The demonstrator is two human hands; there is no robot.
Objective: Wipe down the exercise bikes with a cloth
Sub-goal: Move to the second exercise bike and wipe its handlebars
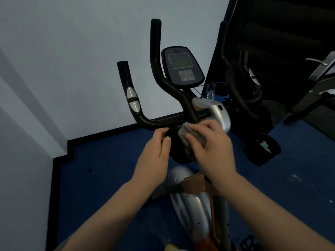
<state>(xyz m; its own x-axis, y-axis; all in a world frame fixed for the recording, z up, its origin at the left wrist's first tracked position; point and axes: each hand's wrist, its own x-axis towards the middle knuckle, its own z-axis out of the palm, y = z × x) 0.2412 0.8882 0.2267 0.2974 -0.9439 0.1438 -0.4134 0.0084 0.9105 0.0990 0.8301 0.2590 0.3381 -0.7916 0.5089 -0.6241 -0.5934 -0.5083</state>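
An exercise bike stands before me, its black handlebar [155, 122] curving up to two grips, one with silver pulse sensors [133, 99]. A dark console [182, 66] with a grey screen sits above the stem. My right hand [212, 144] grips a grey cloth [188, 133] and presses it on the handlebar's centre joint. My left hand [156, 151] holds the black bar just left of the cloth, fingers curled over it. The bike's silver body [188, 201] shows below my wrists.
A second black exercise machine [244, 91] stands close on the right, with a black base [262, 149] on the blue floor [108, 178]. A white wall [72, 69] lies behind and left. A door handle [319, 64] shows at the far right.
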